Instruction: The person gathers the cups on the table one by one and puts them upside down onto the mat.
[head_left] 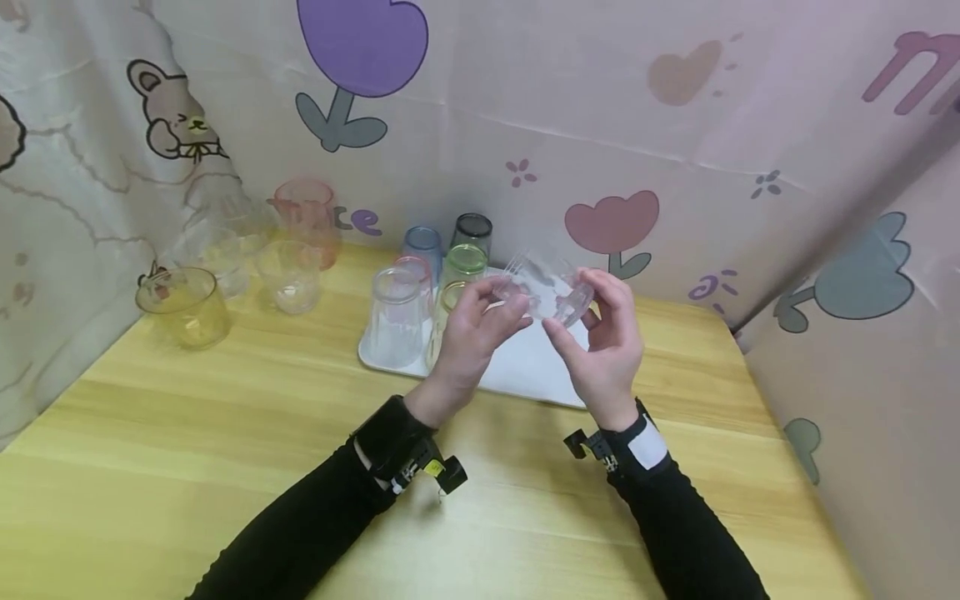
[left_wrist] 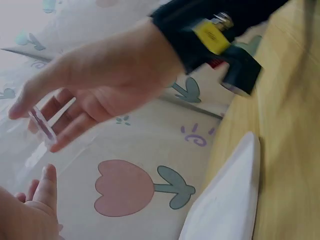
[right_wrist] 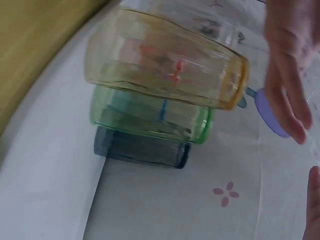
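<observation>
Clear cup (head_left: 543,287), seemingly empty, held by both hands.

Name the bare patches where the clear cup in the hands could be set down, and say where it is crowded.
The white tray is bare on its right half, below the clear cup. The wooden table is bare in front. Crowded: the upside-down cups on the tray's left and the upright cups at the far left.

backdrop cloth (head_left: 525,125) | purple letters "ce" by pink cup (head_left: 303,218) | big "m" top right, partly cut off
</observation>
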